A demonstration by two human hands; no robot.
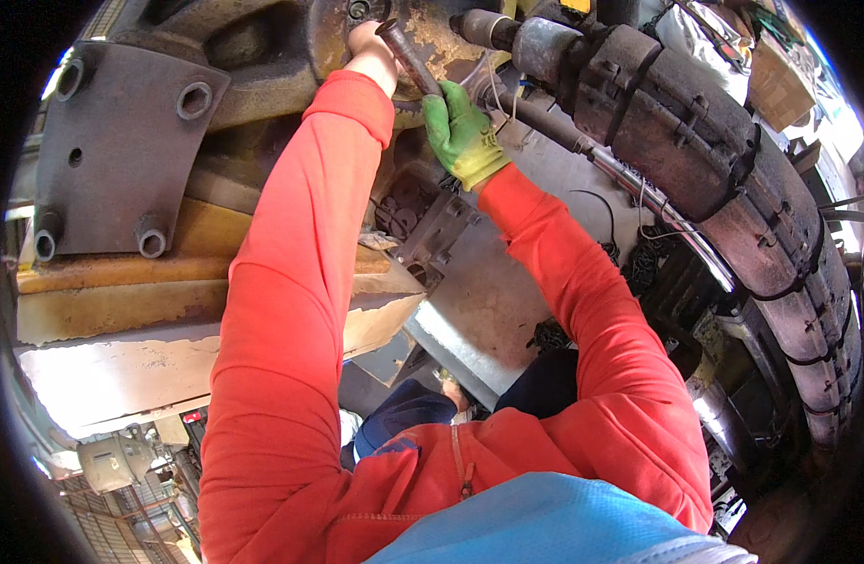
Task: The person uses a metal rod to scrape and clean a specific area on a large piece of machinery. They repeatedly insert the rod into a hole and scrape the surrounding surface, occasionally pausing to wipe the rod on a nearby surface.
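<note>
My right hand [462, 132], in a green and yellow work glove, is closed around the lower end of a dark, rod-shaped metal tool [408, 56]. The tool slants up and left, its round end close to my left hand. I cannot make out its exact kind. My left hand [374, 54] is bare and reaches to the worn, greasy housing [333, 33] of a large machine. Its fingers are hidden, so I cannot tell whether they grip anything. A round bolt [359, 9] sits in the housing just beyond it.
At left, a thick steel plate [122, 141] carries round hollow studs at its corners. Below it runs a yellow machine beam [122, 310]. A heavy segmented track [714, 141] curves down the right side beside a shiny rod [662, 207]. A cardboard box [780, 85] stands behind it.
</note>
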